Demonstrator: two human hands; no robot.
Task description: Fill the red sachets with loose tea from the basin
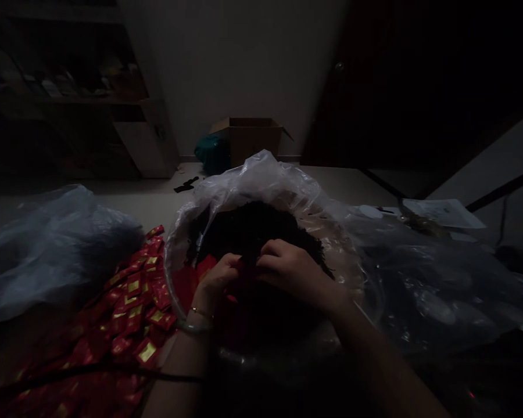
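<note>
left hand point(220, 277), right hand point(294, 269) close together, fingers point(270, 261) curled, forearms point(375, 354) converging

In dim light, the left hand point(220, 276), a thin bracelet point(201, 314) at its wrist, and the right hand point(294, 267) work close together over a round tub point(168, 290) lined with clear plastic point(265, 174); whatever their fingers hold is too dark to tell. Dark loose leaves point(253, 226) heap inside the tub. Left of it lie many red packets point(133, 287) with gold labels, near a bulky plastic bag point(56, 249). Beyond, an open cardboard box point(256, 142) stands beside a teal bundle point(211, 152).
</note>
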